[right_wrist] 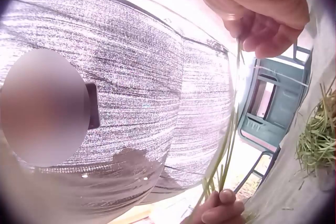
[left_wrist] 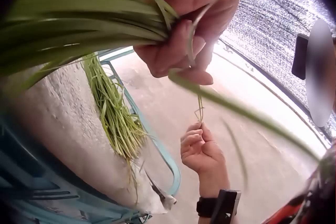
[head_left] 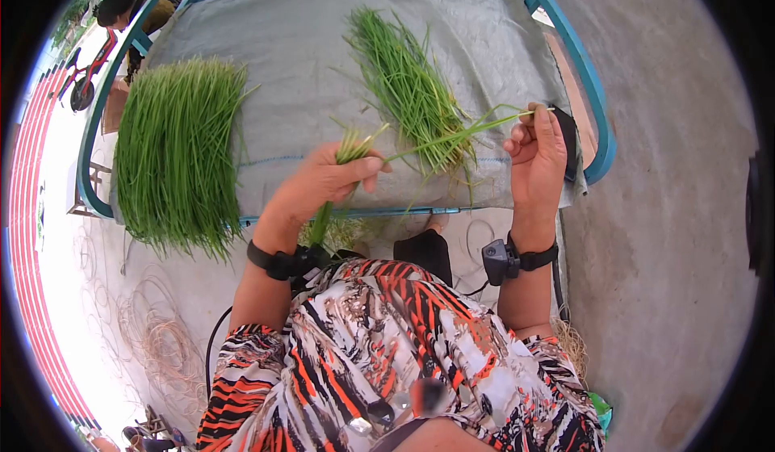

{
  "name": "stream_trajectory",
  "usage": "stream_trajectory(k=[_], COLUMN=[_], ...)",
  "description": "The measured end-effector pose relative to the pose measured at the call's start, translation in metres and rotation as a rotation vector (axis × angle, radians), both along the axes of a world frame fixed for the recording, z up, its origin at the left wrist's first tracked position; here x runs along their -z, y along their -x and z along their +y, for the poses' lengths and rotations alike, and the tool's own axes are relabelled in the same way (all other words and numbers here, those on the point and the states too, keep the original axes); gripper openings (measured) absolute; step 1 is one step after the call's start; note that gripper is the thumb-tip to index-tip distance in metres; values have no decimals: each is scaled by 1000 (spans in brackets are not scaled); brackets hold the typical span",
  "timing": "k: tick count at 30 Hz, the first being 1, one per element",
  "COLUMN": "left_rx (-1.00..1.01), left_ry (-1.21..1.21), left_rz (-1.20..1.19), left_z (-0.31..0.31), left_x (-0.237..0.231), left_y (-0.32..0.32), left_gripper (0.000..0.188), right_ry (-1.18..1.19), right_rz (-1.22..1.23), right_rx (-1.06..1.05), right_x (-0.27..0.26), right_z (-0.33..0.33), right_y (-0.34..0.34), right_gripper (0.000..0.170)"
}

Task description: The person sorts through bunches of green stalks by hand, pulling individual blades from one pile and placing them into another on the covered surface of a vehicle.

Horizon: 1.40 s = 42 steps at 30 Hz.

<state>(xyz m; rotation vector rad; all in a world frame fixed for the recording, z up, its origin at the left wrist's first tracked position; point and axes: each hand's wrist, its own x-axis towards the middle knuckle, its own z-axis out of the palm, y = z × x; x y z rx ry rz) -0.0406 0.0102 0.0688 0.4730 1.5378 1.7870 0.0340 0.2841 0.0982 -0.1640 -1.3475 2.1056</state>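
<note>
My left hand (head_left: 343, 173) grips a small bunch of chives (head_left: 320, 224), pale cut ends up above the fist and green leaves hanging below it. In the left wrist view, flat leaves (left_wrist: 79, 16) fan out from the curled fingers. My right hand (head_left: 539, 161) is raised off to the right and pinches the ends of a few thin chive stalks (head_left: 492, 121) between thumb and fingertips. These stalks stretch between the two hands. Beyond them lies a loose, tangled pile of chives (head_left: 412, 89). A thick, neatly lined-up row of chives (head_left: 182, 149) sits on the left.
The chives lie on a grey sheet (head_left: 291, 40) spread over a cart with blue rails (head_left: 593, 105). A dark object (head_left: 570, 141) sits by the right rail. Another person (head_left: 149, 16) is beyond the left rail, near a red bike (head_left: 95, 69). Coiled strands (head_left: 165, 339) lie on the floor.
</note>
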Motion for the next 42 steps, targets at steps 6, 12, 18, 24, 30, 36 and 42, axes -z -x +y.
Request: stream_trajectory(k=[6,12,18,24,30,36,42], left_rx=[-86,-424,-347,-131,-77,-31,-15], left_ry=[111,149,-15,-151,-177,-191,-179], left_rz=[2,355,323,389,210,62,-21], left_z=[-29,-30,1,22,23,21,23], left_x=[20,58,-24,-45,-38,-29,-26], left_y=[12,22,-12,-21,-18,-21,-22], left_gripper=[22,28,27,21,22,23,25], right_ry=[39,-78,-461,-657,-596,-298,-476], right_rz=[10,4,-77,-41,-181,-84,-203], right_rx=[68,-19,-223,-327,-350,-165,-321], right_x=[-4,-10,-37,-38,-33,-27,-24], right_z=[14,11,-40,-80,-81,-58,-74], right_y=[4,5,5,13,14,23,12], right_gripper=[20,19,14,10,10,17,18])
